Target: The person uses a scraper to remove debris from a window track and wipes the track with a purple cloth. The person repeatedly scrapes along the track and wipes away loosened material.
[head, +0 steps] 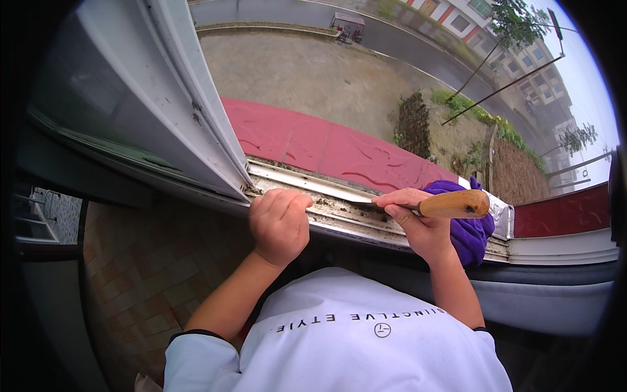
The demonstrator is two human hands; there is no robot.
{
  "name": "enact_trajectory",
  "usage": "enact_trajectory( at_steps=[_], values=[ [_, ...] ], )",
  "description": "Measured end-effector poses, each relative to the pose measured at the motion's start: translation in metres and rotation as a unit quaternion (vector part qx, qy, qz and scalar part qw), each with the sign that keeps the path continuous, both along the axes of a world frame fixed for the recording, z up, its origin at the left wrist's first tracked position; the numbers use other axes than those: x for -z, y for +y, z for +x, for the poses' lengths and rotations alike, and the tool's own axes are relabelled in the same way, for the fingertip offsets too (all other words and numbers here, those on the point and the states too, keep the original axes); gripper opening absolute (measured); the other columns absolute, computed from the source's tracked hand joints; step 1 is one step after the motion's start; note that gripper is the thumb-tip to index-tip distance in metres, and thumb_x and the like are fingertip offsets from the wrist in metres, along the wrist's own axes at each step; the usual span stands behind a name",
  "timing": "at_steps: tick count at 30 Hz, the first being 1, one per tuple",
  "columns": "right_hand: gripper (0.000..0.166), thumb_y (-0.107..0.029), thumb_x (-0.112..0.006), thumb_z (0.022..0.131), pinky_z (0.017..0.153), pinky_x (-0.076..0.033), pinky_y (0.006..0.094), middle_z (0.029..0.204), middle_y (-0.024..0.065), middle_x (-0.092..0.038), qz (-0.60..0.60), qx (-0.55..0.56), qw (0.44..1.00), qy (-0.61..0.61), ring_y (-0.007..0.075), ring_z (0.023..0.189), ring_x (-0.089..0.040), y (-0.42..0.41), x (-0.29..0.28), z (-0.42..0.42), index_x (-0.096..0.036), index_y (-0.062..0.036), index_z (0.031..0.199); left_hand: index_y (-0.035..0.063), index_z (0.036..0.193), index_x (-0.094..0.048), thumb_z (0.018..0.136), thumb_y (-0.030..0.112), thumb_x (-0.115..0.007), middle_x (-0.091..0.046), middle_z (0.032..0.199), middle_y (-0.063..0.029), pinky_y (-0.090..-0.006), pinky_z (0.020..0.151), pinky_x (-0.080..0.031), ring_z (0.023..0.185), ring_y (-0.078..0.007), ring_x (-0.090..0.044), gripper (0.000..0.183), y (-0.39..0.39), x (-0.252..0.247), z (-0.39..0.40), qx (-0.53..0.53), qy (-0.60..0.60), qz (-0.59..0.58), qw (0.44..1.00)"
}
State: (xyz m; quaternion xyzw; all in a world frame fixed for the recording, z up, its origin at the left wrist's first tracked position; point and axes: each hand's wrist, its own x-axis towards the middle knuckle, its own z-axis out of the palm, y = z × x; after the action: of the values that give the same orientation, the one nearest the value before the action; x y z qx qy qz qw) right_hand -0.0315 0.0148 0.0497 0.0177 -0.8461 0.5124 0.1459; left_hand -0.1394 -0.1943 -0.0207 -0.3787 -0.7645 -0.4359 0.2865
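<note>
Across the dirty white sliding-window track (392,226) lies the work in front of me. My right hand (423,225) grips a tool with a thick wooden handle (453,205); its narrow dark metal blade (370,203) points left, low over the grime in the track. What kind of blade it is cannot be made out for certain. My left hand (280,225) is a closed fist at the near edge of the track, left of the blade. Nothing shows in it, though its palm is hidden. A bunched purple cloth (470,240) rests over the track, behind my right wrist.
A white-framed window sash (161,98) stands at the left end of the exposed track. Beyond the track runs a red tiled outer ledge (313,142), above a concrete yard (303,73). Silvery wrapping (500,215) lies beside the cloth. Brown floor tiles (127,264) are at lower left.
</note>
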Motion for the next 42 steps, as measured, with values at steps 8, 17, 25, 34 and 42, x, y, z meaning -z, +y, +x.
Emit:
enact_trajectory(
  at_steps=[8,17,25,34,42],
  values=[
    [0.015,0.003,-0.071,0.077,0.069,-0.055,0.0301,0.088,0.0104,-0.071,0.14,-0.028,0.988,0.065,0.0246,0.077,-0.068,-0.008,-0.009,0.008,-0.069,-0.0026,0.091,0.0089,0.08,-0.063,0.071,0.0,-0.057,-0.063,0.08,-0.0035,-0.0335,0.063,-0.04,0.073,-0.0218,-0.06,0.014,0.0,0.002,-0.002,-0.011,0.024,-0.008,1.0],
    [0.008,-0.006,-0.069,0.083,0.07,-0.054,0.0315,0.09,0.0133,-0.071,0.172,-0.037,0.978,0.114,0.0255,0.078,-0.069,-0.011,-0.006,0.017,-0.069,-0.0011,0.089,0.0085,0.08,-0.063,0.07,0.001,-0.056,-0.063,0.08,-0.0045,-0.0336,0.064,-0.04,0.073,-0.0229,-0.06,0.014,0.001,0.005,-0.002,-0.014,0.03,-0.009,0.999],
    [0.013,-0.001,-0.07,0.079,0.065,-0.055,0.0314,0.092,0.0153,-0.07,0.254,-0.038,0.951,0.175,0.0272,0.075,-0.069,-0.022,0.005,0.01,-0.068,-0.0007,0.092,0.0092,0.081,-0.064,0.074,0.004,-0.057,-0.064,0.081,-0.0023,-0.031,0.065,-0.04,0.073,-0.0195,-0.061,0.012,0.0,0.004,-0.002,-0.022,0.04,-0.019,0.999],
    [0.01,-0.003,-0.069,0.081,0.068,-0.056,0.0319,0.09,0.0144,-0.071,0.223,-0.04,0.959,0.17,0.0264,0.077,-0.07,-0.041,0.007,-0.015,-0.068,-0.0008,0.09,0.0082,0.081,-0.063,0.068,-0.001,-0.057,-0.063,0.082,-0.0053,-0.0348,0.066,-0.042,0.074,-0.0246,-0.06,0.017,0.0,0.003,0.001,-0.007,0.004,0.003,1.0],
    [0.009,-0.004,-0.069,0.082,0.072,-0.054,0.0339,0.086,0.0102,-0.07,0.063,-0.026,0.997,0.041,0.0268,0.079,-0.068,-0.034,0.0,-0.03,-0.068,-0.0041,0.091,0.0079,0.081,-0.063,0.068,-0.003,-0.058,-0.063,0.082,-0.0057,-0.0352,0.066,-0.043,0.074,-0.025,-0.06,0.018,0.0,0.002,0.002,-0.007,0.003,0.016,1.0]
  ],
)
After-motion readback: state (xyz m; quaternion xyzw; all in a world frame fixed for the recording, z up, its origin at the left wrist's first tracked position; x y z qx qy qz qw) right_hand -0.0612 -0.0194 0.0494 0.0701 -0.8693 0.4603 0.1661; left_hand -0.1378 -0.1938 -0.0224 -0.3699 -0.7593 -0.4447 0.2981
